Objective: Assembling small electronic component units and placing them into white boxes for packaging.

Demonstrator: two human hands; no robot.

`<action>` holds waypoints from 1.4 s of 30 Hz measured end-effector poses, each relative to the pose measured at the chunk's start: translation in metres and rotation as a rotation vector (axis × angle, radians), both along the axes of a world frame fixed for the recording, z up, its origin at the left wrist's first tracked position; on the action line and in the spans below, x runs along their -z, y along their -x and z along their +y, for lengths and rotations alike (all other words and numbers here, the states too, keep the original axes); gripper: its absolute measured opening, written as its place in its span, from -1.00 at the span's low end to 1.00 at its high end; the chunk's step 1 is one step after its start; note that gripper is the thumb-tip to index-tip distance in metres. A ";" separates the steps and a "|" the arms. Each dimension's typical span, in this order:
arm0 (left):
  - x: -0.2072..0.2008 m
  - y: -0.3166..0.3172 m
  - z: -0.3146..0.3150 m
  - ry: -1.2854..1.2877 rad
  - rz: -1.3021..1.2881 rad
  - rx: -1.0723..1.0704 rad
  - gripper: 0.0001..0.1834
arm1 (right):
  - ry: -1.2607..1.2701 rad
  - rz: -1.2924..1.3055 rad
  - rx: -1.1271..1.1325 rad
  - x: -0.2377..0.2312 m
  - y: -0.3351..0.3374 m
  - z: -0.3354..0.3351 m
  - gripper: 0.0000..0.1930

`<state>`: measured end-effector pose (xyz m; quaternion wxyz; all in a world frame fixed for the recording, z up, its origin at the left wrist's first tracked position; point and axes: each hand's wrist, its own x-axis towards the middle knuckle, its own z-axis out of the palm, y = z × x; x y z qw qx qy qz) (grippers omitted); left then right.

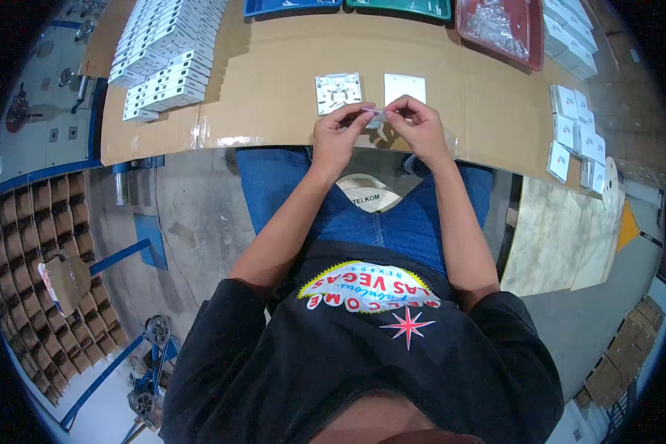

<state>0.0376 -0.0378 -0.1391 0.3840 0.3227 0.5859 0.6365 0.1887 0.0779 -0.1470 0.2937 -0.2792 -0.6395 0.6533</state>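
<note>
Where the two hands meet above the near edge of the bench point(274, 118), a thin, pale strip point(374, 111) spans the gap between them, pinched at one end by the fingertips of the left hand point(338, 133) and at the other by those of the right hand point(419, 127). Both hands are closed in a fine pinch on this strip; neither is released. Judged by its slenderness, the strip is very light and probably flexible, likely to bend or slip if squeezed hard, so a hold at the two ends, as shown, suits it best. Its material and exact form are too small to make out.

Just beyond the hands, on the brown cardboard covering the bench, lie an open white plastic base point(339, 93) with moulded inner detail and, beside it to the right, a plain white cover plate point(405, 89). Farther out, stacks of white boxes point(166, 52) fill the left side, smaller white boxes point(576, 129) line the right edge, and a red tray of clear bagged parts point(502, 26) sits at the far right. A blue tray point(292, 6) and a green tray point(399, 7) are cut off by the upper rim, their contents unseen. The fingertips hide the strip's ends, and the person's lap conceals what lies under the bench edge.
</note>
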 end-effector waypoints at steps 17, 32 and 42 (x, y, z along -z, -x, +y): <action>-0.001 -0.002 0.000 -0.045 -0.037 -0.003 -0.78 | -0.125 -0.027 0.040 -0.005 0.001 -0.005 -0.92; -0.006 -0.001 -0.002 -0.040 0.014 -0.043 -0.78 | -0.251 -0.007 0.091 -0.014 0.005 -0.011 -0.92; -0.006 -0.002 -0.002 -0.083 -0.036 -0.056 -0.79 | -0.265 -0.035 0.071 -0.013 0.005 -0.011 -0.91</action>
